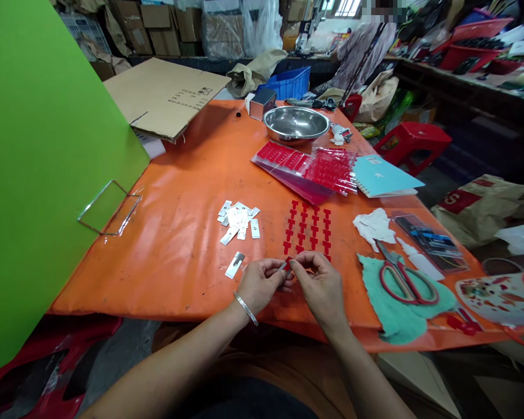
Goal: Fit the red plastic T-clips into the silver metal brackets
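Near the front edge of the table, my left hand [259, 285] pinches a small metal plate with a red piece on it [287, 264]. From the other side, the closed thumb and fingers of my right hand [325, 291] press on that same plate. Rows of red T-shaped pieces [303, 227] lie just beyond my hands. To the left of them is a loose pile of small silver metal plates [238, 218]. One single metal plate [234, 265] with a dark cutout lies nearer to my left hand.
Scissors [406, 282] rest on a green cloth [378, 302] at right, near a white mug [489, 299]. Further back are packs of red sheets [305, 166], a blue notebook [384, 176] and a steel bowl [294, 125]. A green board [48, 163] stands left. A person [362, 55] sits behind.
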Motion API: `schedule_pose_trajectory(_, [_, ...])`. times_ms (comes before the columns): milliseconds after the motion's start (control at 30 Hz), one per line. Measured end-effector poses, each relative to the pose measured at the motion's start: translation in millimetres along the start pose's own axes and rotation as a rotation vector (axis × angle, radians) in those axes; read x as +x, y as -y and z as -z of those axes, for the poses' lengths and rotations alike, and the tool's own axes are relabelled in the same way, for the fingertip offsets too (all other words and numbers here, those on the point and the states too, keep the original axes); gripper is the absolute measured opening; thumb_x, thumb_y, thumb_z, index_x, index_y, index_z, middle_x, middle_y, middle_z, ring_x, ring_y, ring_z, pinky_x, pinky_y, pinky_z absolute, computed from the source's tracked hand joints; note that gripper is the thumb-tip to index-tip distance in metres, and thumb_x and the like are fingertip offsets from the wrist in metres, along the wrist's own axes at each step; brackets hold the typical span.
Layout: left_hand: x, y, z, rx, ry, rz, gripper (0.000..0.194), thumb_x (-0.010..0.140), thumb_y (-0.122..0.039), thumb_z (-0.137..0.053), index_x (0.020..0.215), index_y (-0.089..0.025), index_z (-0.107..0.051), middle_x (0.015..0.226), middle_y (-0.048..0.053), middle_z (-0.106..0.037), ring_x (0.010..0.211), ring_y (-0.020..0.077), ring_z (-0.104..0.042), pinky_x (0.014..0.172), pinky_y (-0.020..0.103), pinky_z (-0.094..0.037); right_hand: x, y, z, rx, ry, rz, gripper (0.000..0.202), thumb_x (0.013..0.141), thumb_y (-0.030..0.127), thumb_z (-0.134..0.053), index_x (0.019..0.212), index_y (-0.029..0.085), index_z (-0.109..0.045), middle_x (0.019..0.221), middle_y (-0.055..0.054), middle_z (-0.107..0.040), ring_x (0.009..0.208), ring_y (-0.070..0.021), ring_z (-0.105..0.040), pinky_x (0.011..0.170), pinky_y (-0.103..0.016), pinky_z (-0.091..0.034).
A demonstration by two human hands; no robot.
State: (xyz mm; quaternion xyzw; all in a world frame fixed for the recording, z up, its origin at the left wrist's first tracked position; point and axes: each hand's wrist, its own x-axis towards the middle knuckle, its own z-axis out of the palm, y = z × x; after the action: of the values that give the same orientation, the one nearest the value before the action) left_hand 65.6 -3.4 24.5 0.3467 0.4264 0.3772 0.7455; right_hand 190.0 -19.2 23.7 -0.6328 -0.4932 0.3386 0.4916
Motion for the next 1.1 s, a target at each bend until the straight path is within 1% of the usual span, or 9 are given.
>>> schedule_pose_trajectory(200, [-4.0, 1.2, 1.4, 0.043, 0.020, -0.017, 0.039, 0.065, -0.043, -0.070, 0.085, -0.009, -0.068, 0.074, 0.007, -0.068, 0.061, 0.0132, -0.062, 0.063, 0.027, -0.053, 4.1, 0.8, 0.1, 0.232, -0.051, -0.141, 0.042, 0.062, 0.039, -0.075, 0.085, 0.021, -0.044, 0.066, 0.004, -0.056, 0.054, -0.0118, -0.055, 0.052, -0.024, -0.046])
schedule_pose_trajectory(267, [-5.9, -0.3, 1.2, 0.044, 0.006, -0.008, 0.040, 0.065, -0.042, -0.070, 0.086, -0.009, -0.068, 0.074, 0.008, -0.068, 0.061, 0.0129, -0.061, 0.063, 0.026, -0.052, 4.5, -0.4, 1.3, 0.313, 0.002, -0.215, 0.050, 0.060, 0.039, -0.077, 0.092, 0.022, -0.043, 0.064, 0.006, -0.057, 0.049, -0.0106, -0.053, 0.046, -0.021, -0.042])
schedule_pose_trajectory(400, [-8.7, -4.5, 0.6, 0.029, 0.003, 0.002, 0.041, 0.063, -0.042, -0.072, 0.085, -0.007, -0.067, 0.070, 0.008, -0.068, 0.060, 0.0126, -0.061, 0.063, 0.026, -0.052, 1.5, -6.7, 2.6, 0.381, 0.225, -0.298, 0.033, 0.069, 0.042, -0.070, 0.084, 0.015, -0.058, 0.061, 0.001, -0.060, 0.049, -0.0093, -0.050, 0.042, -0.019, -0.034])
schedule_pose_trajectory(500, [-12.1, -5.9, 3.7, 0.040, 0.048, 0.002, 0.044, 0.063, -0.045, -0.071, 0.085, -0.007, -0.067, 0.071, 0.008, -0.067, 0.060, 0.0120, -0.060, 0.063, 0.026, -0.052, -2.4, -10.0, 0.1, 0.432, 0.232, -0.284, 0.026, 0.070, 0.039, -0.070, 0.070, 0.014, -0.062, 0.055, 0.001, -0.058, 0.046, -0.0075, -0.045, 0.042, -0.018, -0.032])
schedule_pose_trajectory(633, [-22.7, -7.7, 14.9, 0.056, 0.097, 0.019, 0.045, 0.062, -0.044, -0.074, 0.089, -0.009, -0.066, 0.075, 0.008, -0.068, 0.064, 0.0129, -0.061, 0.065, 0.026, -0.050, -11.5, -4.5, -7.7, 0.427, 0.197, -0.274, 0.025, 0.066, 0.040, -0.073, 0.067, 0.016, -0.065, 0.052, 0.002, -0.056, 0.044, -0.0073, -0.041, 0.041, -0.020, -0.031])
schedule_pose_trajectory(800, [-37.0, -7.4, 30.4, 0.084, -0.032, 0.053, 0.042, 0.060, -0.046, -0.074, 0.077, -0.008, -0.066, 0.068, 0.007, -0.066, 0.057, 0.0129, -0.060, 0.057, 0.025, -0.049, -24.9, 2.9, -21.4, 0.381, 0.293, -0.279, 0.031, 0.072, 0.046, -0.066, 0.066, 0.016, -0.064, 0.056, 0.000, -0.058, 0.048, -0.0099, -0.046, 0.045, -0.021, -0.036])
schedule_pose_trajectory(933, [-45.5, -0.1, 38.6, 0.138, -0.098, 0.039, 0.041, 0.063, -0.047, -0.072, 0.077, -0.008, -0.067, 0.067, 0.007, -0.066, 0.055, 0.0122, -0.059, 0.056, 0.025, -0.049, -28.4, -0.9, -34.8, 0.325, 0.360, -0.270, 0.036, 0.073, 0.050, -0.064, 0.063, 0.016, -0.063, 0.050, 0.002, -0.053, 0.043, -0.0091, -0.042, 0.042, -0.021, -0.033])
schedule_pose_trajectory(1033, [-63.7, 2.8, 50.7, 0.137, -0.117, -0.014, 0.042, 0.065, -0.040, -0.072, 0.096, -0.012, -0.067, 0.084, 0.008, -0.069, 0.076, 0.0163, -0.064, 0.073, 0.027, -0.050, -26.5, -1.9, -43.7, 0.300, 0.432, -0.248, 0.038, 0.073, 0.053, -0.063, 0.061, 0.016, -0.062, 0.048, 0.003, -0.051, 0.041, -0.0089, -0.042, 0.041, -0.021, -0.034])
schedule_pose_trajectory(1100, [-87.1, 4.1, 66.5, 0.106, -0.160, -0.007, 0.052, 0.064, -0.036, -0.075, 0.111, -0.018, -0.061, 0.101, 0.008, -0.067, 0.091, 0.0178, -0.062, 0.082, 0.028, -0.047, -22.6, 0.2, -49.5, 0.314, 0.464, -0.238, 0.039, 0.073, 0.054, -0.062, 0.064, 0.016, -0.061, 0.048, 0.003, -0.052, 0.041, -0.0091, -0.044, 0.041, -0.021, -0.035])
